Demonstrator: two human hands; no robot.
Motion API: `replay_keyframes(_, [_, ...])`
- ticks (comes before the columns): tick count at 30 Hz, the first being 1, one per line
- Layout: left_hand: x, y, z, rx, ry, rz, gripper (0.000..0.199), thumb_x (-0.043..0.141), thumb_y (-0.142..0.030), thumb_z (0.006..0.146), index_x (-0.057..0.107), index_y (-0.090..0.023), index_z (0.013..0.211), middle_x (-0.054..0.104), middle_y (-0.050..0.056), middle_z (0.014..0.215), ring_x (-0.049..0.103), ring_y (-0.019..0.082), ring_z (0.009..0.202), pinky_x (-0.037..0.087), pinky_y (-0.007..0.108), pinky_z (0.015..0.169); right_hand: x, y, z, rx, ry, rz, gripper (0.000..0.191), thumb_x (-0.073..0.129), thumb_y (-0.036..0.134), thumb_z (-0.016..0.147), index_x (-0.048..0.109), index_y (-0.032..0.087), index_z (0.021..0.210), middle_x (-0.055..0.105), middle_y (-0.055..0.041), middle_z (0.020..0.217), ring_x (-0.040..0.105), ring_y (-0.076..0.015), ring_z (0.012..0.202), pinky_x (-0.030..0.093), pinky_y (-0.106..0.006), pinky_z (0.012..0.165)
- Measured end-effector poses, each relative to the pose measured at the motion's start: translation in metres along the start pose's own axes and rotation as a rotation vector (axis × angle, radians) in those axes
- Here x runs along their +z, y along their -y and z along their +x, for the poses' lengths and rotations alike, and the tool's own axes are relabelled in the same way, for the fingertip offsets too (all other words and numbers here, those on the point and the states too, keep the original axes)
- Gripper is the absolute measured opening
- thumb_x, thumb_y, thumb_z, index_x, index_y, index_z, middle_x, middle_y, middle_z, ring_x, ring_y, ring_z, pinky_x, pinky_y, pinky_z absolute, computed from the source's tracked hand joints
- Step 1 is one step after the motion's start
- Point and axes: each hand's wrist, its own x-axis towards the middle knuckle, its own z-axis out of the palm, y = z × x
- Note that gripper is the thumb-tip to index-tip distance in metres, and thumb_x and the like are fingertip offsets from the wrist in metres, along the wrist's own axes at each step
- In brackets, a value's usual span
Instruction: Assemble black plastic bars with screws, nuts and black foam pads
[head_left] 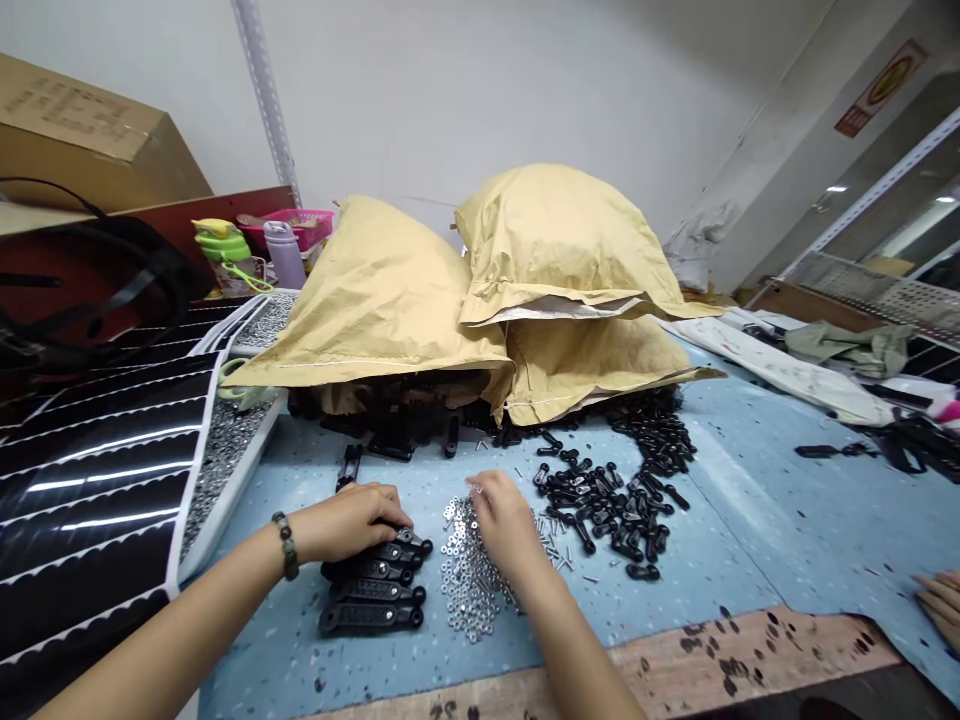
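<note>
My left hand (356, 522), with a beaded bracelet on the wrist, rests on the upper end of a row of black plastic parts (373, 617) laid side by side. Its fingers are bent over the top parts, which they partly hide. My right hand (502, 515) is over the upper part of a pile of small silver nuts (469, 580), thumb and fingertips pinched together at a tiny silver piece. Silver screws (553, 540) lie just right of that hand. Farther right spreads a heap of small black parts (600, 495).
Large tan sacks (562, 240) stand at the back of the blue table (720, 560). At the left is a tray (232, 500) of metal pieces, with bottles (285, 255) behind it. Another person's hand (941, 605) shows at the right edge.
</note>
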Motion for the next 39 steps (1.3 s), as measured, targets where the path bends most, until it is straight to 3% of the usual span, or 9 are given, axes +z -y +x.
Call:
replay_keyframes(3, [-0.002,-0.002,0.0,-0.025,0.004,-0.002,0.029,0.054,-0.024,0.08,0.07,-0.029,0.103,0.067,0.002,0.103,0.06,0.022,0.1,0.042,0.032,0.091,-0.002,-0.025,0.039,0.106,-0.068,-0.078,0.03,0.043,0.005,0.089,0.061,0.016,0.112,0.061,-0.0128,0.106,0.055,-0.0247,0.101,0.044,-0.038,0.09])
replay_keyframes(8, [-0.004,-0.009,-0.012,-0.074,-0.061,-0.034,0.036,0.04,-0.031,0.091,0.062,-0.023,0.117,0.062,0.005,0.116,0.058,0.02,0.106,0.042,0.032,0.097,0.009,-0.038,0.069,0.122,-0.028,-0.073,0.032,0.041,-0.006,0.08,0.065,0.015,0.086,0.063,-0.0131,0.091,0.055,-0.025,0.094,0.043,-0.037,0.086])
replay_keyframes(12, [0.007,-0.013,-0.041,-0.135,-0.134,-0.064,0.053,0.035,-0.051,0.094,0.04,-0.025,0.14,0.041,0.007,0.143,0.039,0.024,0.13,0.03,0.04,0.109,0.008,-0.018,0.047,0.053,0.0,0.061,0.025,0.045,0.002,0.085,0.064,0.016,0.092,0.063,-0.0096,0.093,0.058,-0.0219,0.091,0.045,-0.034,0.084])
replay_keyframes(15, [0.025,-0.012,-0.059,-0.145,-0.096,-0.008,0.096,0.055,-0.069,0.077,0.012,-0.024,0.15,0.014,0.011,0.155,0.015,0.033,0.141,0.02,0.051,0.112,0.012,0.01,0.019,-0.04,0.067,0.202,0.019,0.049,0.009,0.089,0.064,0.02,0.094,0.065,-0.0028,0.091,0.061,-0.0157,0.086,0.049,-0.024,0.078])
replay_keyframes(17, [0.038,-0.011,-0.065,-0.134,-0.077,0.05,0.113,0.063,-0.072,0.067,0.004,-0.023,0.15,0.004,0.013,0.156,0.007,0.035,0.142,0.015,0.055,0.113,0.02,0.028,0.003,-0.099,0.116,0.264,0.016,0.053,0.01,0.089,0.064,0.021,0.09,0.066,0.0003,0.087,0.063,-0.0133,0.081,0.049,-0.021,0.074])
replay_keyframes(22, [0.058,-0.007,-0.062,-0.125,-0.173,0.085,0.103,0.065,-0.061,0.073,0.009,-0.022,0.15,0.008,0.012,0.156,0.004,0.033,0.142,0.013,0.054,0.114,0.036,0.044,-0.01,-0.172,0.165,0.239,0.01,0.06,0.008,0.085,0.062,0.018,0.084,0.063,-0.0028,0.085,0.06,-0.0172,0.082,0.048,-0.026,0.075])
replay_keyframes(29, [0.065,-0.01,-0.064,-0.123,-0.241,0.04,0.095,0.066,-0.053,0.076,0.017,-0.02,0.149,0.016,0.012,0.155,0.011,0.031,0.142,0.017,0.05,0.115,0.026,0.049,-0.008,-0.24,0.262,0.102,0.018,0.051,0.004,0.087,0.064,0.017,0.088,0.06,-0.0078,0.087,0.055,-0.0238,0.085,0.044,-0.037,0.079])
replay_keyframes(36, [0.068,-0.016,-0.065,-0.153,-0.25,0.062,0.09,0.063,-0.05,0.078,0.017,-0.017,0.148,0.016,0.013,0.154,0.011,0.028,0.142,0.017,0.048,0.115,0.026,0.053,-0.006,-0.077,0.227,0.133,0.014,0.055,0.008,0.085,0.064,0.018,0.086,0.06,-0.0052,0.088,0.058,-0.0198,0.08,0.048,-0.033,0.075])
replay_keyframes(39, [0.07,-0.016,-0.066,-0.154,-0.266,0.07,0.09,0.063,-0.048,0.078,0.017,-0.017,0.148,0.017,0.014,0.154,0.013,0.029,0.142,0.018,0.048,0.115,0.002,0.073,-0.01,0.003,0.144,0.292,0.013,0.057,0.016,0.085,0.059,0.018,0.098,0.06,-0.0064,0.097,0.059,-0.0188,0.08,0.05,-0.034,0.076])
